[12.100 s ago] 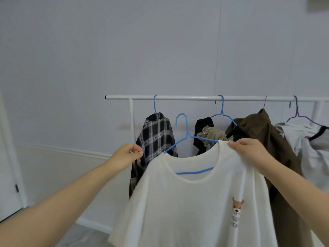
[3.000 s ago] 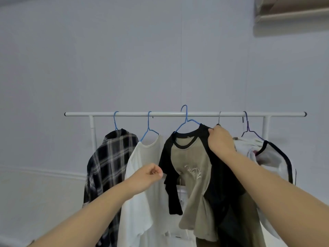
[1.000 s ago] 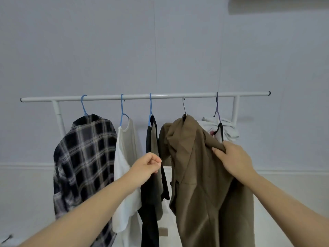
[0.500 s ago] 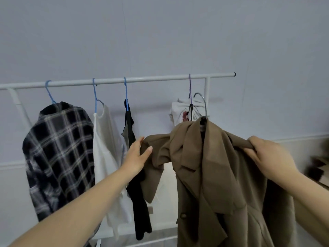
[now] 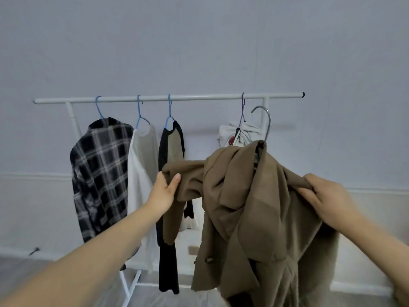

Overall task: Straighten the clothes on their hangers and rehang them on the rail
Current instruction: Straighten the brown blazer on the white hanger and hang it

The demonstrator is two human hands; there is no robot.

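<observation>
The brown coat [image 5: 254, 209] had come off the rail [image 5: 168, 99] a moment before, where it had hung between the black and tan shirt [image 5: 171, 151] and the white bundle [image 5: 239, 135]. It was held in the air, in front of the rail and below it, with its silver hook [image 5: 264, 120] free and touching nothing. The left hand [image 5: 164, 191] had closed its thumb and fingers on one shoulder, where the sleeve starts. The right hand [image 5: 327, 200] gripped a bunch of cloth at the other shoulder. The coat looked twisted, with its collar folded over, so it probably needed pulling straight on its hanger before going back. A wide gap stayed open on the rail where the coat had been. The plaid shirt [image 5: 100, 173] and the white shirt [image 5: 142, 165] hung further along, toward the rail's other end. The white bundle hung just behind the hook, so lifting straight up could catch it.
</observation>
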